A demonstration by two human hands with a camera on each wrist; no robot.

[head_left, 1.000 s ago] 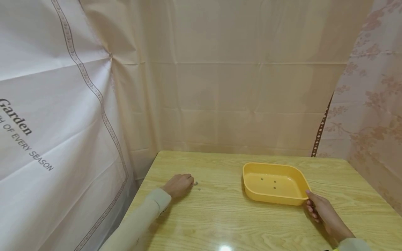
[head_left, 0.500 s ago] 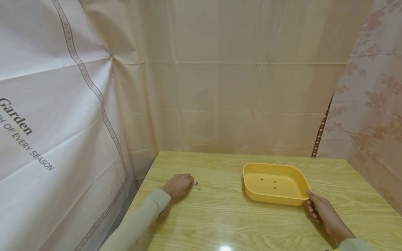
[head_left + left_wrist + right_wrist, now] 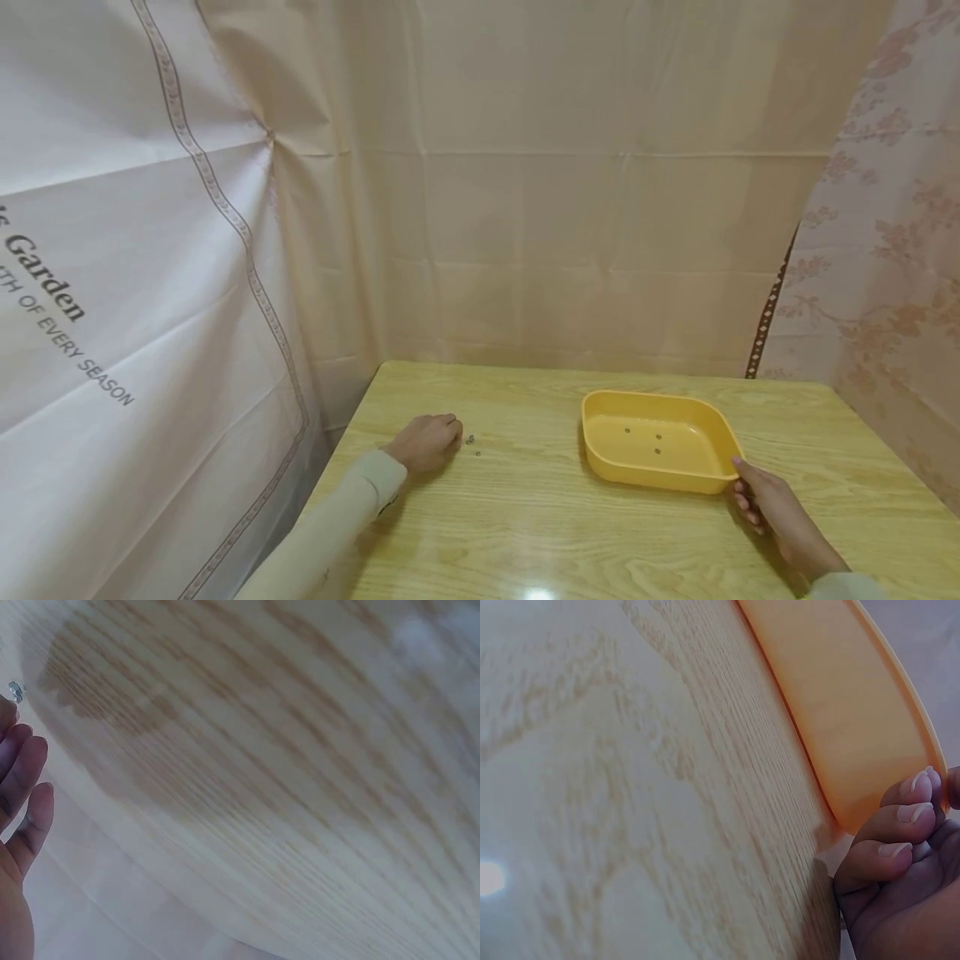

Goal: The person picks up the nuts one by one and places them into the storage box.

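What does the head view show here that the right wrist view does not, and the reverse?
Only the head view shows the left hand resting on the table beside small metal pieces, three more pieces inside the tray, and the curtains. Only the right wrist view shows the curled fingertips against the tray's outer wall. Both show the right hand at the yellow tray corner.

Bare hands, with long cream sleeves (image 3: 330, 525) reaching the wrists.

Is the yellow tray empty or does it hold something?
Not empty: the tray stands upright and three small dark pieces lie on its floor.
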